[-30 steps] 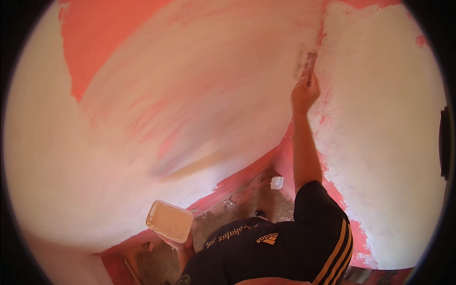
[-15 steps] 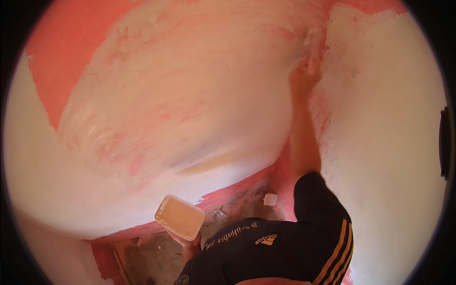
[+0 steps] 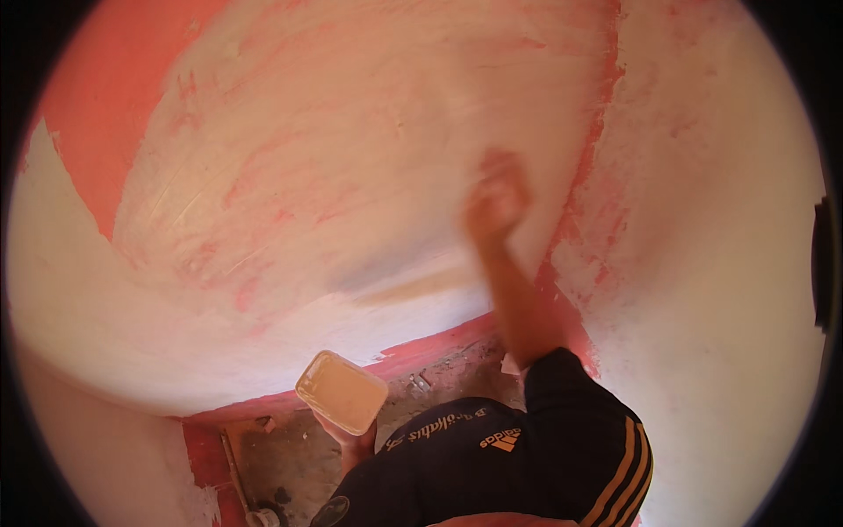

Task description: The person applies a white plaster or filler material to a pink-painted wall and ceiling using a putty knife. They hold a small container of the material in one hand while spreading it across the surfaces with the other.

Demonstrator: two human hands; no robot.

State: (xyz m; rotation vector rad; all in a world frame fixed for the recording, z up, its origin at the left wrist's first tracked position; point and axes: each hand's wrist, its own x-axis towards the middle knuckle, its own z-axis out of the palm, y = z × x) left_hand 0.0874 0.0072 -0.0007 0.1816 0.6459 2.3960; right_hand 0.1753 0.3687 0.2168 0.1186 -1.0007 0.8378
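My left hand [image 3: 342,432] holds a shallow rectangular plastic tub [image 3: 341,391] of pale, smooth material at the lower middle. My right hand [image 3: 499,198], smeared by motion, is raised in front of the patchy pale-coated wall [image 3: 334,149], left of the corner. Its fingers and whatever is in them cannot be made out. Red streaks show through the pale coat, and solid red paint covers the upper left of the wall.
A second pale-coated wall [image 3: 720,290] meets this one along a red corner line at the right. Below are a red skirting band [image 3: 439,338] and a dusty floor [image 3: 299,457] with debris. A long wooden piece [image 3: 230,465] lies at the lower left.
My right hand has come down and left from the upper corner, where it held a flat tool to the wall. The tub in my left hand has moved slightly right and up in view.
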